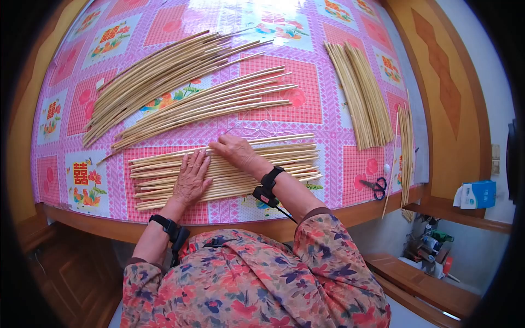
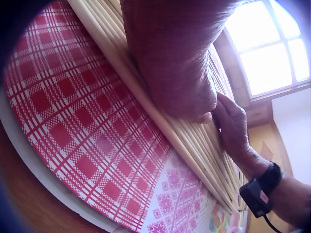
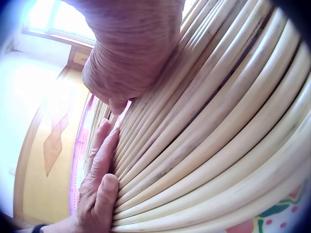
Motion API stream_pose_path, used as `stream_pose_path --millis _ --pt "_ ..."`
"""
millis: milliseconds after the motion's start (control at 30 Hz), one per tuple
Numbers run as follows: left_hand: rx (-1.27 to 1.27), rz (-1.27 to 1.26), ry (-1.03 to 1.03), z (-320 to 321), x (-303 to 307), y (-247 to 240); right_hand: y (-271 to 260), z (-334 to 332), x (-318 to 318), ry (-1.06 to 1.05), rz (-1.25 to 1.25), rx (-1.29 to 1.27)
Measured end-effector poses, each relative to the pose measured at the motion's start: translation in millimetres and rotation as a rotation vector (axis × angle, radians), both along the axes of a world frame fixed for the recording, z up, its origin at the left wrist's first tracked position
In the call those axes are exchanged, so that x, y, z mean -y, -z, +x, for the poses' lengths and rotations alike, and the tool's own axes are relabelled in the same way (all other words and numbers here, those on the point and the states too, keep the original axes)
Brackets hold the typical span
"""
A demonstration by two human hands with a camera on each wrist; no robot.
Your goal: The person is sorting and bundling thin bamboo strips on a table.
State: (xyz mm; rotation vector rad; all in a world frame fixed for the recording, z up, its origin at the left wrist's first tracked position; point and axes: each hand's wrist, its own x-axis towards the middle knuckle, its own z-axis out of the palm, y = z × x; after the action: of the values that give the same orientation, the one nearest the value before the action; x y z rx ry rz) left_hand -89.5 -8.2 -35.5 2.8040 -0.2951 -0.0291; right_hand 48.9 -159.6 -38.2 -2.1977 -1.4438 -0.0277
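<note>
A row of pale, thin plant stalks (image 1: 257, 172) lies side by side on the table in front of the person. The left hand (image 1: 192, 176) rests flat on this row, its fingers straight and pointing to the far side. Close beside it, the right hand (image 1: 236, 152) is bent over the row's far edge, fingertips at the outermost stalks. In the right wrist view the left hand's fingers (image 3: 103, 153) reach up to the right hand (image 3: 131, 58). Whether the right fingertips pinch anything, I cannot tell. White thread (image 1: 265, 127) lies loosely just beyond the right hand.
Two loose spreads of stalks, a farther one (image 1: 158, 71) and a nearer one (image 1: 219, 101), lie beyond the row. Stalk bundles (image 1: 361, 98) lie at the right. Black-handled scissors (image 1: 375, 187) and a thin bundle (image 1: 405, 147) are near the right edge of the patterned tablecloth (image 1: 112, 180).
</note>
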Motion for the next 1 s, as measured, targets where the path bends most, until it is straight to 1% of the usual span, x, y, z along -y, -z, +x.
stream_pose_path --millis 333,533,733,800,833,867,900,933,1000 --pt "-0.029 -0.019 -0.01 0.2 0.0 -2.2 0.8 -0.6 0.4 0.01 -0.007 -0.008" --pt "-0.016 -0.006 -0.008 0.7 0.7 1.0 2.7 0.2 1.5 0.008 0.033 0.009" --pt "-0.023 -0.044 -0.016 0.4 1.1 -1.6 1.8 1.0 2.1 0.012 0.014 -0.032" --pt "0.007 -0.032 -0.001 -0.6 -1.7 0.6 2.4 0.4 0.1 -0.002 0.007 -0.024" --pt "-0.01 -0.008 -0.045 -2.2 -3.0 -0.6 3.6 0.2 -0.9 -0.001 -0.007 -0.011" --pt "-0.006 -0.027 -0.03 -1.1 -1.5 -1.5 3.5 -0.6 -1.5 -0.035 0.01 -0.024" --pt "0.0 -0.049 -0.009 -0.6 -2.0 -1.2 2.2 -1.0 -1.7 -0.013 -0.006 -0.019" --pt "-0.007 -0.04 -0.031 -1.9 -4.2 1.4 1.0 -1.3 -3.2 0.015 -0.025 -0.014" --pt "0.049 -0.037 -0.001 -2.0 -3.3 4.4 -0.4 -0.6 -4.6 0.001 -0.032 -0.008"
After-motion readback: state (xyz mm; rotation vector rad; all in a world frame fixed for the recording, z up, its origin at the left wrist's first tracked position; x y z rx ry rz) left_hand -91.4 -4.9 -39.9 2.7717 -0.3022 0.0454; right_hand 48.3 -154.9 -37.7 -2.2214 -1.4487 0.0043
